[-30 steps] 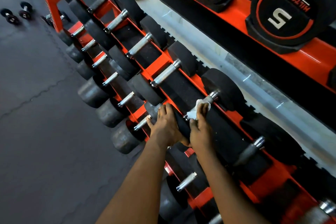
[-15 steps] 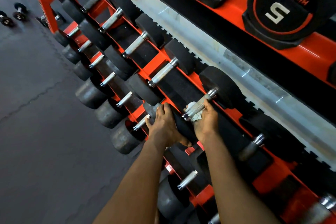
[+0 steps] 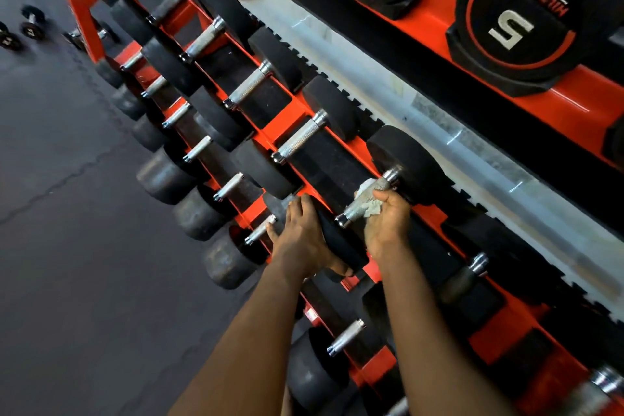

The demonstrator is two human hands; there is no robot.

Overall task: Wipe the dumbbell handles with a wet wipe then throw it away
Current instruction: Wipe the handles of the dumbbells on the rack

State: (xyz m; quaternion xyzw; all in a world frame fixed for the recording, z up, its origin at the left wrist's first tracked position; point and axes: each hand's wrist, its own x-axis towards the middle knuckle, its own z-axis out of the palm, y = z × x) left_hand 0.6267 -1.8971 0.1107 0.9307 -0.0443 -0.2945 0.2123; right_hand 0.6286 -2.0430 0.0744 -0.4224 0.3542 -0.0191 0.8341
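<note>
A person's right hand (image 3: 388, 223) curls around the knurled steel handle (image 3: 353, 211) of a dumbbell, fingers closed from the underside and pinning a crumpled white wet wipe (image 3: 371, 207) against the metal. Part of the wipe shows above the bar, and the rest is bunched between bar and palm. Just to that hand's left, the left hand (image 3: 299, 236) lies over the dumbbell's near head (image 3: 337, 246), fingers extended across the black rubber and thumb tucked along the lower edge. The far head (image 3: 408, 159) sits just beyond the right hand's fingertips.

The dumbbell lies in an orange rack (image 3: 290, 127), with more black-headed dumbbells running away beyond the hands on this tier. A lower tier, to the left of the left hand, holds dumbbells with worn grey heads (image 3: 162, 179). Above and to the right of the right hand, black weight plates marked "5" (image 3: 513, 27) stand on an upper orange shelf. Dark floor (image 3: 67, 263) spreads well to the left of both forearms, with small dumbbells (image 3: 32, 22) lying on it in the far corner.
</note>
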